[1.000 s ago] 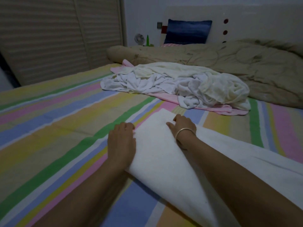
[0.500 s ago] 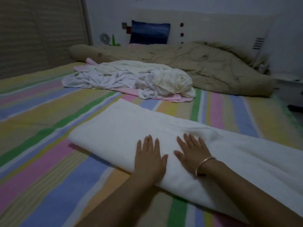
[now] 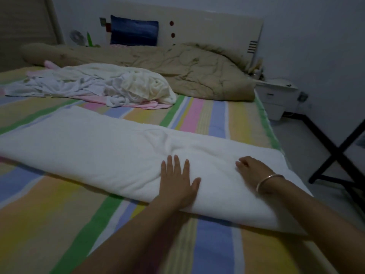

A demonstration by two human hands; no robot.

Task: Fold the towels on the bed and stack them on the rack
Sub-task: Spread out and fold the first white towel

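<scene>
The folded white towel (image 3: 98, 147) lay across the striped bed (image 3: 59, 204). My left hand (image 3: 177, 180) pressed on it with straight, spread fingers; my right hand (image 3: 252, 171) rested on it nearby, fingers loose. Unfolded towels (image 3: 102, 84) lay heaped behind.

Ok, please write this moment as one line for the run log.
white towel: folded, laid flat | left hand: flat on towel | right hand: resting on towel | towel pile: behind, unfolded
</scene>
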